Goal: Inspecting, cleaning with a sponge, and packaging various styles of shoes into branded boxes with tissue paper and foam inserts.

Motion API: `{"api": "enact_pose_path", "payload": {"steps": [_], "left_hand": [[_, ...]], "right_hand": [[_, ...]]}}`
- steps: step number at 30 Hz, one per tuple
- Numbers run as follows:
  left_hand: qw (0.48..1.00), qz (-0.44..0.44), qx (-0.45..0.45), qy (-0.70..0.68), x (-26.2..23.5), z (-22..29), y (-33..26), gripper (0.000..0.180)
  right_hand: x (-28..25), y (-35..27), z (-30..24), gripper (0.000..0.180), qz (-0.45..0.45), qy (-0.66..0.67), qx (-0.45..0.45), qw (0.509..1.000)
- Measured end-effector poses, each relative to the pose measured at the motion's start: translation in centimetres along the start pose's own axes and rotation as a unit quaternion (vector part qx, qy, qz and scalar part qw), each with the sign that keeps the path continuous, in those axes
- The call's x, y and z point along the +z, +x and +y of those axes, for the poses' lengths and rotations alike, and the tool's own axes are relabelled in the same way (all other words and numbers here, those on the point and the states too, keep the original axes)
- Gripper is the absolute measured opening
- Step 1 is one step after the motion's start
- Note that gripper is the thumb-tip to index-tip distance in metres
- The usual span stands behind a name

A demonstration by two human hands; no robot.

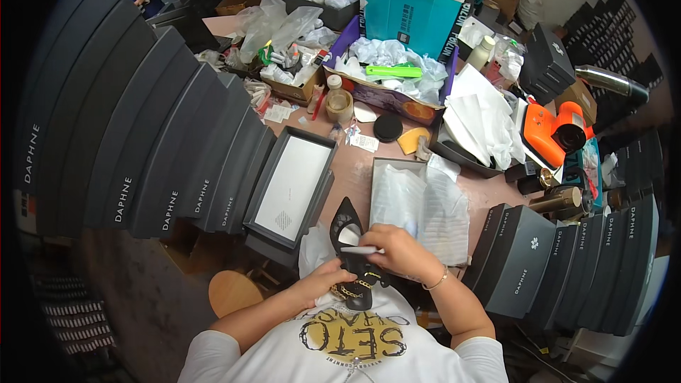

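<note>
A black pointed shoe (pixel 346 211) with a gold chain (pixel 366 285) is held close to my chest, its toe pointing away from me. My left hand (pixel 320 282) is closed round the side of the shoe near the chain. Above the shoe's opening, my right hand (pixel 404 250) pinches a thin pale flat piece (pixel 360 250); its exact kind cannot be told. White tissue paper (pixel 316 250) lies beside the shoe on the left. Just beyond my right hand is an open box (pixel 374 177) holding tissue paper and a sheet of wrapping.
Stacks of dark shoe boxes (pixel 142 142) rise at the left, and more boxes (pixel 511 259) stand at the right. An open grey box (pixel 294 184) with a white inside sits left of centre. Farther back are a jar (pixel 339 105), a purple carton (pixel 451 74) and an orange device (pixel 543 128).
</note>
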State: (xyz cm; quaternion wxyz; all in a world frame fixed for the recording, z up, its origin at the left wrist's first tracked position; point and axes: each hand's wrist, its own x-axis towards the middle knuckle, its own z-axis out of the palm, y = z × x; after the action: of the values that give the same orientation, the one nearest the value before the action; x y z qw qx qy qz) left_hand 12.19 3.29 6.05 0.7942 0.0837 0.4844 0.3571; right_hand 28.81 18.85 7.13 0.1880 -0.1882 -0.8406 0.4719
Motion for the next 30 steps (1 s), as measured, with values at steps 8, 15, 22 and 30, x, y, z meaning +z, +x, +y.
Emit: {"api": "enact_pose_path", "payload": {"steps": [8, 15, 22, 30], "left_hand": [[0.998, -0.017, 0.007, 0.057, 0.7, 0.5, 0.2, 0.049], [0.994, -0.028, 0.022, 0.099, 1.5, 0.6, 0.7, 0.050], [0.999, -0.024, -0.010, -0.034, 0.5, 0.1, 0.9, 0.046], [1.000, -0.016, 0.020, 0.011, -0.2, -0.1, 0.3, 0.049]], "right_hand": [[1.8, 1.1, -0.5, 0.028, -0.034, -0.120, 0.041, 0.991], [5.5, 3.1, 2.6, 0.047, 0.154, -0.327, -0.018, 0.932], [0.7, -0.2, 7.1, 0.054, -0.044, -0.258, 0.173, 0.949], [0.8, -3.4, 11.5, 0.028, -0.128, -0.395, 0.201, 0.887]]}}
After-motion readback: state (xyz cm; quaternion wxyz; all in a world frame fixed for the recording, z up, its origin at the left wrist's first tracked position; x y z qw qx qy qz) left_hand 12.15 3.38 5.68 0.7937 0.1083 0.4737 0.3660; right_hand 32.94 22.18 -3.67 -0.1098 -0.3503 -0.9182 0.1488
